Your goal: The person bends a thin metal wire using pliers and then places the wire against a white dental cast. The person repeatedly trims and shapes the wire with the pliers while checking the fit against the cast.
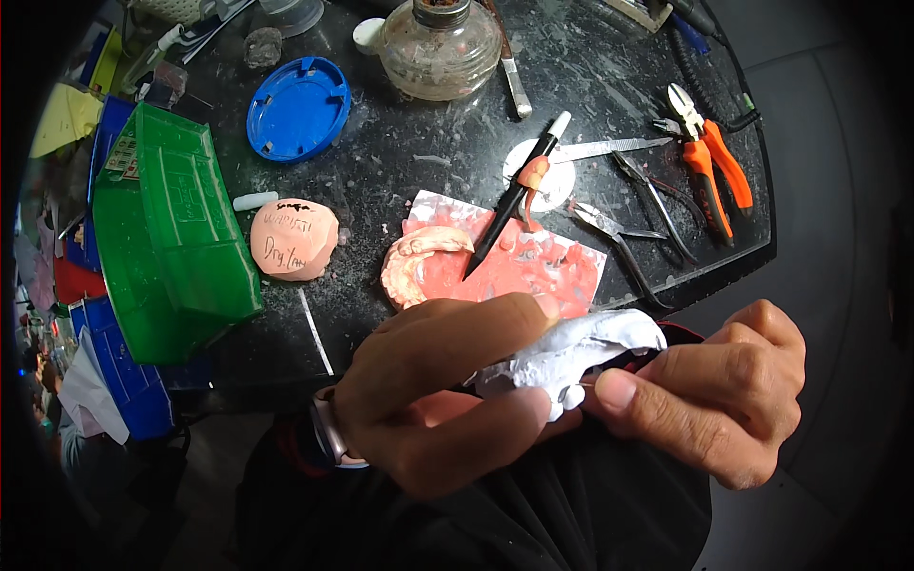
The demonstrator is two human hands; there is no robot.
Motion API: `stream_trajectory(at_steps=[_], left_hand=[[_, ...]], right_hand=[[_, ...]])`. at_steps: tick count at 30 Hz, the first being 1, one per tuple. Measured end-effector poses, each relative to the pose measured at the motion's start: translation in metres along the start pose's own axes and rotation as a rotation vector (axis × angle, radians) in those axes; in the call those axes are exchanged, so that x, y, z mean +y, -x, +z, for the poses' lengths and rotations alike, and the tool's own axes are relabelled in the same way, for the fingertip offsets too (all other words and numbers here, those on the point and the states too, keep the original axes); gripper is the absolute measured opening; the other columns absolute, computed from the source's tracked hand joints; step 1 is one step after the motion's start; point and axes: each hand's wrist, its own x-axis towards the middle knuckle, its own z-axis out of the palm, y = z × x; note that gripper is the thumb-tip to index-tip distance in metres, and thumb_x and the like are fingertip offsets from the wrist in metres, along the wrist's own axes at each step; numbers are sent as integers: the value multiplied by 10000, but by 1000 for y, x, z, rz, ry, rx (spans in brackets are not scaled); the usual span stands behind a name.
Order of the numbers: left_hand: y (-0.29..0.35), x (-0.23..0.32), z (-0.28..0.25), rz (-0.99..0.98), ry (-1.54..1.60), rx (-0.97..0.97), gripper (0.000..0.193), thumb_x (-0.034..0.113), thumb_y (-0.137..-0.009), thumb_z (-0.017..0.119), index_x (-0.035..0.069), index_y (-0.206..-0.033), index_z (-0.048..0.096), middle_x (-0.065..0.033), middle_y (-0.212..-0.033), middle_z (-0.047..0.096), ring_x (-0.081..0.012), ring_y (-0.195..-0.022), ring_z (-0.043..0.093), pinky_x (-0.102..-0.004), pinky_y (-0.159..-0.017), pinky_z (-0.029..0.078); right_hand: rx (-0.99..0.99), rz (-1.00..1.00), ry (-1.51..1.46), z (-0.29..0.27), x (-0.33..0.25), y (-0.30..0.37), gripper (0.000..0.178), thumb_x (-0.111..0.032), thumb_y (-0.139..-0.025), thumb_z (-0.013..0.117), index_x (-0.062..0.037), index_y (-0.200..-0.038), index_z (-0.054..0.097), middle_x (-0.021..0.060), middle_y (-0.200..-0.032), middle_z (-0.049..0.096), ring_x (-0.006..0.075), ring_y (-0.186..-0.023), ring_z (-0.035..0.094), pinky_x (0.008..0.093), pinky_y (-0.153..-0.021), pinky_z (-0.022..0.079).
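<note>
A white, rough-surfaced dental cast (595, 344) is held up near my lap, with small rounded tooth-like bumps along its lower edge. My left hand (443, 381) grips its left side between thumb and fingers. At the other end, my right hand (714, 385) is closed in a pinch against the cast's lower right edge. A thin sliver shows by the right thumb tip, too small to name. Just beyond my hands, a pinkish horseshoe-shaped dental cast (405, 271) rests on a sheet smeared with pink wax (562, 271).
A black pen-like tool (509, 205) with an orange band leans across the sheet. Orange-handled cutters (709, 167) and several pliers (624, 243) lie right. A glass burner (441, 52) stands at the back. Left are a blue lid (298, 109), a pink plaster block (293, 240) and a green bin (176, 233).
</note>
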Motion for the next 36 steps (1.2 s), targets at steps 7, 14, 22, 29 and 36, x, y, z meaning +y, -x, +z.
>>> stream_trajectory(at_steps=[7,14,22,29,36], left_hand=[[-4,3,-7,-1,28,-110,356,36,-669,711,127,-983,569,-235,-1014,594,-278,-728,656,-326,-578,558],[-1,-2,-4,4,51,-76,305,21,-703,680,87,-966,539,-250,-966,595,-287,-698,654,-338,-545,558],[-2,-5,-2,71,78,-28,315,36,-717,696,75,-977,523,-275,-956,591,-305,-726,659,-344,-560,565],[-4,0,-6,-14,78,-77,352,45,-670,746,109,-960,557,-241,-991,600,-272,-734,661,-322,-567,560],[-2,-3,-10,1,81,-113,340,41,-673,734,124,-962,575,-235,-1024,593,-267,-756,658,-323,-583,558]], right_hand=[[106,-97,-40,2,4,0,318,-313,-542,814,-210,-822,702,-45,-734,377,69,-519,294,231,-458,164],[-4,-96,-7,6,4,4,291,-335,-547,743,-224,-815,717,-58,-701,344,81,-544,299,249,-469,178],[79,-104,-74,14,9,-1,287,-315,-554,719,-219,-824,717,-68,-656,320,73,-545,297,231,-468,196],[117,-114,-58,17,9,-2,267,-322,-536,732,-223,-783,716,-69,-646,319,68,-538,300,224,-461,192],[229,-93,-81,26,10,1,236,-319,-549,775,-215,-741,689,-78,-604,326,54,-483,296,220,-451,193]])
